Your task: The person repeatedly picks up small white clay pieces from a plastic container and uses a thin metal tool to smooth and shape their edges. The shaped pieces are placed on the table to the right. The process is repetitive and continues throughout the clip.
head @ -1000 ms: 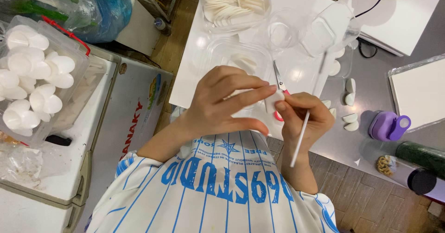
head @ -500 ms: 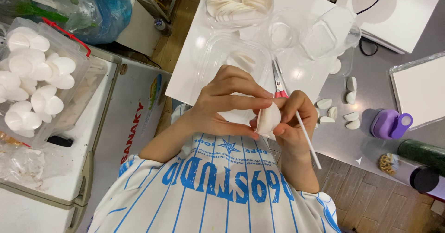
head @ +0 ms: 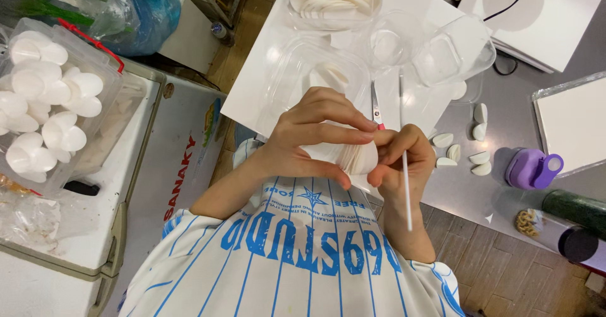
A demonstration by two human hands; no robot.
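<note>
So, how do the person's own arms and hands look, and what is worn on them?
Both forearms are bare. The left hand and the right hand wear no gloves, and no ring or watch is visible. The short sleeves belong to a white shirt with thin blue vertical stripes and large blue lettering on the chest.

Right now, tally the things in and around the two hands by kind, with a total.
Stack of white petal pieces pinched between left hand and right hand: 1
Thin white stick in the right hand: 1
Scissors: 1
Loose white petals on the grey table: 7
Purple punch: 1
Total: 11
</note>
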